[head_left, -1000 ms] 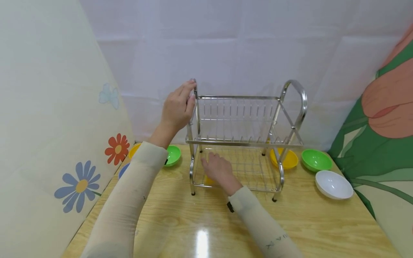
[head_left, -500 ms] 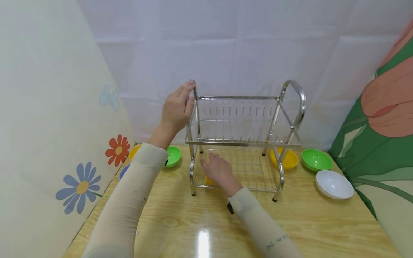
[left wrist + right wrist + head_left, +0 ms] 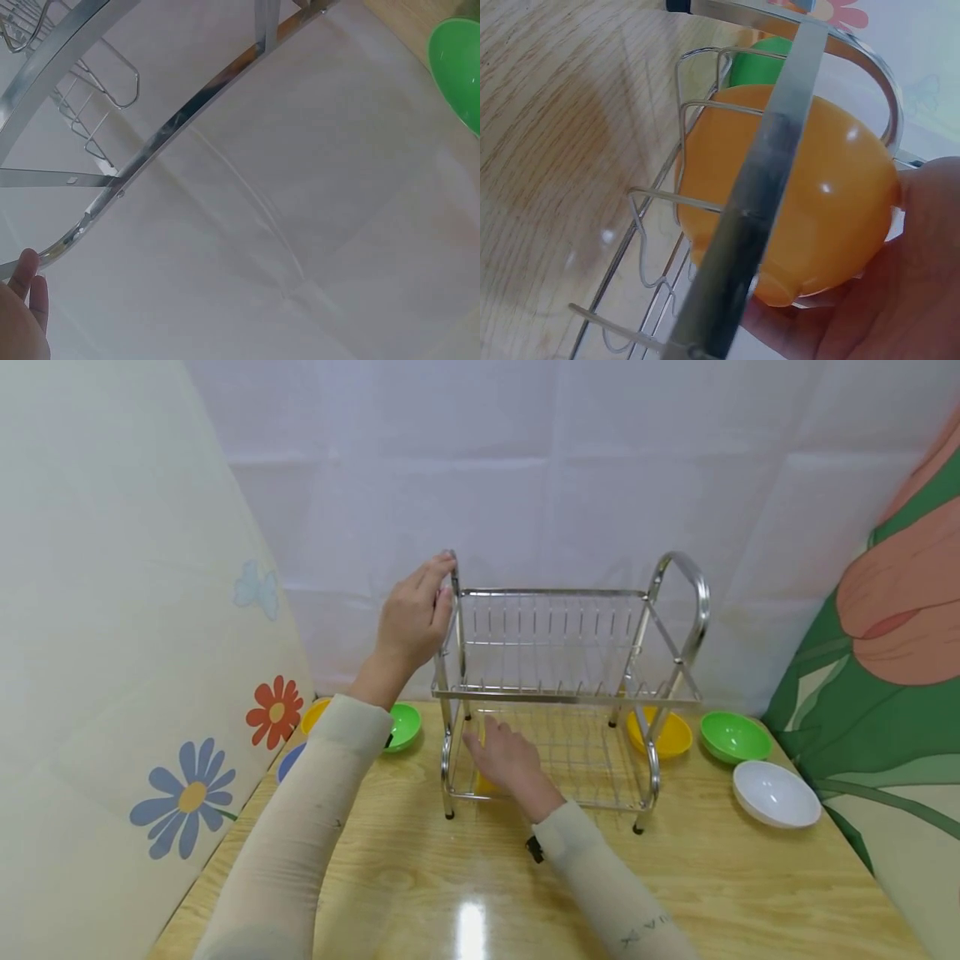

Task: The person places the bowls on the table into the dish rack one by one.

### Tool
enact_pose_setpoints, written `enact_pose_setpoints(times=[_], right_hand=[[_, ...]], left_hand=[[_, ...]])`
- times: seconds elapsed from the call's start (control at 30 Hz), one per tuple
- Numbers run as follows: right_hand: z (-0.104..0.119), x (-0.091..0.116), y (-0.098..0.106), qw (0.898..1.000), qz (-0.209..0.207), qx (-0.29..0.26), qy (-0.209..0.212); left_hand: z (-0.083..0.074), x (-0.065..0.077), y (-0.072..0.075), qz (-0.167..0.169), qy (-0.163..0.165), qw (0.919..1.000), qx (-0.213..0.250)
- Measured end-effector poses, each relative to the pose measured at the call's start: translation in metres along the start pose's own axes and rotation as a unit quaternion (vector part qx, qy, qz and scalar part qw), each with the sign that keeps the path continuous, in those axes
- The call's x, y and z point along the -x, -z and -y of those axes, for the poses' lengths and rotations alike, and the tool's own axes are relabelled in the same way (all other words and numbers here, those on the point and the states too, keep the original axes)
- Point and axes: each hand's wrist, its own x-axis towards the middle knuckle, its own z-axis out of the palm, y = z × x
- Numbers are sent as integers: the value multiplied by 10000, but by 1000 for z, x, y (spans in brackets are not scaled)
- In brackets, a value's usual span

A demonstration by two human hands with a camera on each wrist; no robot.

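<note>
My left hand (image 3: 412, 618) holds the top of the left handle of a two-tier metal dish rack (image 3: 570, 697). In the left wrist view, its fingertips (image 3: 28, 264) lie against the curved bar. My right hand (image 3: 510, 760) reaches into the left end of the lower tier, holding a yellow bowl (image 3: 840, 195) that looks orange in the right wrist view. The bowl stands on its side among the wire dividers, its rounded underside facing that camera. A flat rack bar crosses in front of it, and some of my right fingers are hidden behind the bowl.
Right of the rack are another yellow bowl (image 3: 675, 735), a green bowl (image 3: 735, 737) and a white bowl (image 3: 776, 793). On the left are a green bowl (image 3: 405, 727), a yellow bowl (image 3: 313, 715) and a blue bowl (image 3: 288, 762), partly behind my left arm. Walls enclose the wooden table (image 3: 405, 877).
The head view has shifted very slightly, so the rack sits a little lower in it. Both hands keep nearly the same places on the rack and the bowl.
</note>
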Motion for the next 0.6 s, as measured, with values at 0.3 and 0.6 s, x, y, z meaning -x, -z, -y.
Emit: enact_pose_setpoints(times=[0.3, 0.6], right_hand=[[2, 8, 11, 9993, -244, 19, 269], [-1, 18, 28, 9994, -281, -23, 186]], left_hand=[[-2, 0, 0, -77, -36, 10000, -2], [-2, 0, 0, -22, 58, 10000, 9]])
